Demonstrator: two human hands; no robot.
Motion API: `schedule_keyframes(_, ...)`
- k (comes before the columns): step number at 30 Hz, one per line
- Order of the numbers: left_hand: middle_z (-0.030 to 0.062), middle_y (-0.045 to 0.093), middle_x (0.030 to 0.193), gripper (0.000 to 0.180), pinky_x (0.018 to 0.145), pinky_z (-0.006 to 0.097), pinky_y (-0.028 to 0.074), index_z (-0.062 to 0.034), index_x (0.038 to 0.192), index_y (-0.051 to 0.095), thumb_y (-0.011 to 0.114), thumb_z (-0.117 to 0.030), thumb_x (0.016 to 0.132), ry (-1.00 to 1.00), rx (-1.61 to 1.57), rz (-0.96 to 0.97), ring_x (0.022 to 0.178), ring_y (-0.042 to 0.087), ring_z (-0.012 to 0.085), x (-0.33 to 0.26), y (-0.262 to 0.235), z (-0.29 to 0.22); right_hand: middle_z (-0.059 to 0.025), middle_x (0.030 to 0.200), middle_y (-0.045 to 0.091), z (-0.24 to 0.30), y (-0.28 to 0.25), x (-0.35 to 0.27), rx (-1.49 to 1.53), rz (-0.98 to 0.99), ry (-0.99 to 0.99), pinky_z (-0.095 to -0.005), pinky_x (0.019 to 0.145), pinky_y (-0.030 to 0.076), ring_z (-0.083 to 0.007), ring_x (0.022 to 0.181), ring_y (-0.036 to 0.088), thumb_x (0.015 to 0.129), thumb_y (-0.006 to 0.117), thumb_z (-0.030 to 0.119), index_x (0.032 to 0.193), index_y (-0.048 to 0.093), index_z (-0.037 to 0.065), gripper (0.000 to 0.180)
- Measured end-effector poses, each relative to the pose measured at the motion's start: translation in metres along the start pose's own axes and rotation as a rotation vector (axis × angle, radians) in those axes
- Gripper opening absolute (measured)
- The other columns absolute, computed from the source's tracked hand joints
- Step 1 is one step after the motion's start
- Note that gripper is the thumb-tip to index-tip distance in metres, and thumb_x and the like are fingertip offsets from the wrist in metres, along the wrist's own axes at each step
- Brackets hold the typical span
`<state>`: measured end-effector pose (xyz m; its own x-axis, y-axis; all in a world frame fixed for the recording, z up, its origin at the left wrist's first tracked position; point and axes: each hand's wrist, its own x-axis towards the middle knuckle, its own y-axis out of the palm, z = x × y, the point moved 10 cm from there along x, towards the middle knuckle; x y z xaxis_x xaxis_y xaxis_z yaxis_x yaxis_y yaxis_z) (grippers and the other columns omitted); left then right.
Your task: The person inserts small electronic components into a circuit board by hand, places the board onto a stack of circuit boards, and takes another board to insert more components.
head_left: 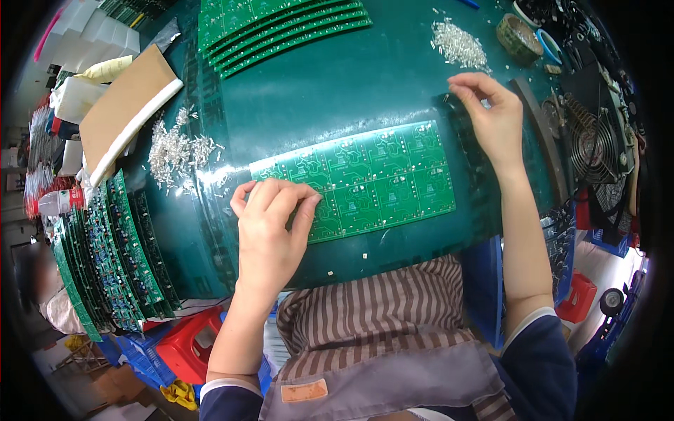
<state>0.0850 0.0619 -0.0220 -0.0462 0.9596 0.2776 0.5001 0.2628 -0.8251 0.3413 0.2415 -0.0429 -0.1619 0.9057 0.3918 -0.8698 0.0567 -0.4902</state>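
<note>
A green circuit board panel [382, 184], divided into several repeated sections, lies flat on the dark green work surface in front of me. My left hand [270, 221] is over its left end, thumb and index finger pinched together at the board's surface. Whatever is between those fingertips is too small to make out. Off the panel's upper right corner, my right hand [491, 119] is raised with its fingers curled closed. A tiny part [446, 99] shows by its fingertips, its kind unclear. A pile of small clear parts with leads [458, 45] lies beyond this hand.
Another pile of small clear parts [175, 153] lies at left. Green panels [288, 31] are stacked at the far side; populated boards [119, 245] stand in a row at left. A tape roll [519, 36] and a fan [592, 140] are at right. Two tiny pieces lie near the front edge.
</note>
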Motion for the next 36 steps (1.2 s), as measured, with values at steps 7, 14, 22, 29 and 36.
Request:
schedule_keyframes(7,0.0032,0.067,0.083,0.006,0.096,0.04,0.039,-0.0063,0.085,0.068,0.074,-0.006,0.084,0.009,0.055,0.006,0.079,0.064,0.0207,0.002,-0.002,-0.005,-0.0014,0.086,0.073,-0.001,-0.001,0.0,-0.014,-0.008,-0.009,-0.0214,0.068,0.048,-0.0054,0.071,0.058,0.091,0.07,0.008,0.103,0.075,0.005,0.013)
schedule_keyframes(14,0.0026,0.059,0.081,0.006,0.101,0.049,0.034,-0.0092,0.087,0.067,0.072,-0.008,0.085,0.17,0.22,0.105,0.081,0.061,0.0216,0.015,-0.004,-0.027,-0.0017,0.091,0.073,-0.006,-0.003,0.003,0.123,-0.032,-0.007,-0.0221,0.076,0.05,-0.0078,0.078,0.063,0.093,0.068,0.009,0.101,0.073,0.003,0.012)
schedule_keyframes(22,0.0055,0.063,0.08,0.003,0.102,0.048,0.034,-0.006,0.087,0.068,0.069,-0.008,0.086,0.224,0.32,0.258,0.078,0.063,0.0245,0.024,0.006,-0.04,-0.0029,0.087,0.072,0.002,-0.004,0.002,-0.025,-0.023,-0.055,-0.0224,0.07,0.048,-0.008,0.074,0.061,0.089,0.071,0.01,0.1,0.073,0.003,0.013)
schedule_keyframes(29,0.0036,0.065,0.082,0.006,0.101,0.046,0.035,-0.0075,0.088,0.069,0.073,-0.007,0.083,0.217,0.338,0.207,0.078,0.064,0.0214,0.018,0.004,-0.04,0.0056,0.072,0.06,0.028,-0.01,-0.005,-0.084,-0.118,-0.024,-0.0177,0.056,0.035,-0.0002,0.062,0.044,0.086,0.069,-0.004,0.088,0.07,0.0,0.005)
schedule_keyframes(36,0.0005,0.064,0.083,0.011,0.097,0.046,0.035,-0.0094,0.09,0.07,0.075,-0.005,0.081,0.233,0.249,0.081,0.078,0.062,0.0185,0.01,0.0,-0.029,-0.0004,0.097,0.069,0.001,-0.003,0.001,-0.03,0.065,-0.028,-0.0223,0.082,0.048,-0.0072,0.087,0.061,0.094,0.068,0.009,0.103,0.069,0.0,0.013)
